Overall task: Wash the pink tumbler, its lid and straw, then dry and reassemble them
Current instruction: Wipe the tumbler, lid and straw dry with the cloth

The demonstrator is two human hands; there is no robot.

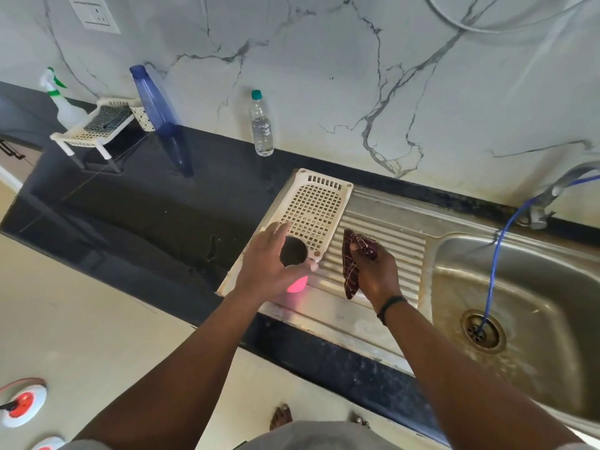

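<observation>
The left hand (271, 254) holds the pink tumbler (294, 264) from the side, over the near edge of the steel draining board (383, 235); its fingers stretch past the open mouth and the thumb side is around the body, so the grip looks rather loose. The right hand (373, 264) is closed on a dark red checked cloth (352, 264), which hangs down beside the tumbler, close but apart from it. I think the drying step is about to begin. The risk is that a wet tumbler, held only lightly, slips and falls on the steel or the floor when the cloth pushes into it; a firmer hold should prevent this. Both forearms reach forward, the wrists bent a little downward. Behind the tumbler lies a white perforated tray (316, 206). The lid and straw are not visible to me. Farther right is the sink basin (519, 287) with a blue hose (496, 271) running into the drain.
</observation>
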